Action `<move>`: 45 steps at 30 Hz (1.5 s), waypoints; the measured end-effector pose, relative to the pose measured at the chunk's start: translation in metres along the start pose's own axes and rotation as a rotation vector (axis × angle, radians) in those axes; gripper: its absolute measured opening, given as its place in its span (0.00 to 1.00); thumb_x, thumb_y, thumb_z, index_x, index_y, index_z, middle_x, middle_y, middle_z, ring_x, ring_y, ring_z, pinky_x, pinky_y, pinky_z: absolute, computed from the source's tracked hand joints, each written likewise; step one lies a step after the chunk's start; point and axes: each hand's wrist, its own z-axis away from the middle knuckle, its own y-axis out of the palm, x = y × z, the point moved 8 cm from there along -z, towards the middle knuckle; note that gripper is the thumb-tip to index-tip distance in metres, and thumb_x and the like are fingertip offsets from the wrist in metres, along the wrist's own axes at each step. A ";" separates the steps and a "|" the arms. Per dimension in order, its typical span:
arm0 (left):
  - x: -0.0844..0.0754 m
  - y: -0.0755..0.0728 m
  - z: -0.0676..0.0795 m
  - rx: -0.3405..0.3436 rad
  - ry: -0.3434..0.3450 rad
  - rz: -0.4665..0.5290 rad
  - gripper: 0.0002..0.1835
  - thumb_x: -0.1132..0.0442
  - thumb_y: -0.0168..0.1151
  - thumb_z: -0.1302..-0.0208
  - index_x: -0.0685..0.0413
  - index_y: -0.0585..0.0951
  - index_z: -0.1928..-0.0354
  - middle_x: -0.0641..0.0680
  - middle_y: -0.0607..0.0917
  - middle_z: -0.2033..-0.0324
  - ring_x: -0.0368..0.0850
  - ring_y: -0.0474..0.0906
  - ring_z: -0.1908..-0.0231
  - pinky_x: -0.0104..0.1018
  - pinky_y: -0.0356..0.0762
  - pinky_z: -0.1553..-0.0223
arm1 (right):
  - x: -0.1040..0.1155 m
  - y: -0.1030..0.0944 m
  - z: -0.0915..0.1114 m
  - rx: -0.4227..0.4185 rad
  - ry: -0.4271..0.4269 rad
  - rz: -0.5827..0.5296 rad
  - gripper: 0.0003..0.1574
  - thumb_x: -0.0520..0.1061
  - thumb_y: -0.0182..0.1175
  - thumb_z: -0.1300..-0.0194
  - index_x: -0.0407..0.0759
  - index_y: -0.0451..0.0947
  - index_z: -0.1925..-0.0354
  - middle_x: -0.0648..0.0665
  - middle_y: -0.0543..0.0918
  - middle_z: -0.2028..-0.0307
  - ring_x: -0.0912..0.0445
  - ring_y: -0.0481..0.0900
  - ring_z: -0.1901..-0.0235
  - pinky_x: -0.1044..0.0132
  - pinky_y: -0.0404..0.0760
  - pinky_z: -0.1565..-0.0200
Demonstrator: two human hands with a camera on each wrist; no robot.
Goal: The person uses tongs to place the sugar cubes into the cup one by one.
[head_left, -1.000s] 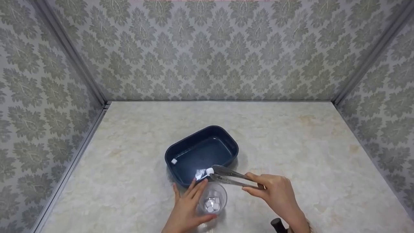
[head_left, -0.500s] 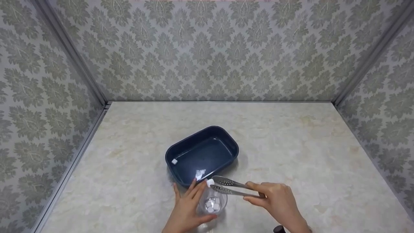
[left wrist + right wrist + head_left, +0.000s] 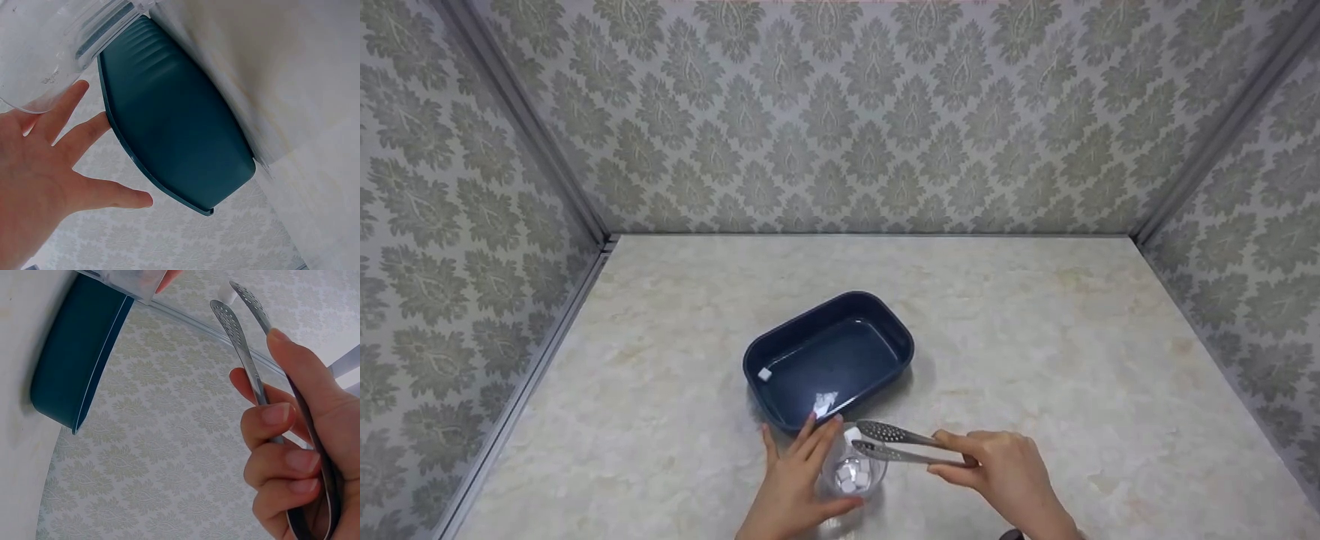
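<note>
My right hand [image 3: 1009,476] grips a pair of metal tongs [image 3: 891,433] with perforated tips. Between those tips sits a small white cube [image 3: 853,434], over the far rim of a clear plastic cup [image 3: 876,480]. Inside the cup lie several white cubes [image 3: 851,475]. My left hand [image 3: 787,480] holds the cup from the left, thumb on the near side and index finger on the far side. Its other fingers spread toward the dark blue dish [image 3: 832,360]; in the left wrist view, one fingertip overlaps the dish's rim [image 3: 121,138].
One white cube [image 3: 764,374] lies in the left end of the dish, which stands directly behind the cup. Patterned walls [image 3: 840,120] enclose the pale marbled table [image 3: 1035,330] at the back and sides. Near my right wrist, a dark object [image 3: 1012,535] shows at the bottom edge.
My right hand has brought the tongs and cube nearer to me, from above the dish's near edge to over the cup. My left hand and the cup have stayed in place.
</note>
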 end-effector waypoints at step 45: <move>0.000 0.001 0.001 0.019 -0.009 -0.002 0.54 0.32 0.63 0.64 0.44 0.57 0.33 0.46 0.69 0.39 0.55 0.61 0.37 0.63 0.12 0.43 | -0.006 0.009 0.004 0.095 0.070 -0.053 0.21 0.63 0.61 0.54 0.57 0.84 0.63 0.65 0.74 0.86 0.75 0.58 0.87 0.80 0.58 0.84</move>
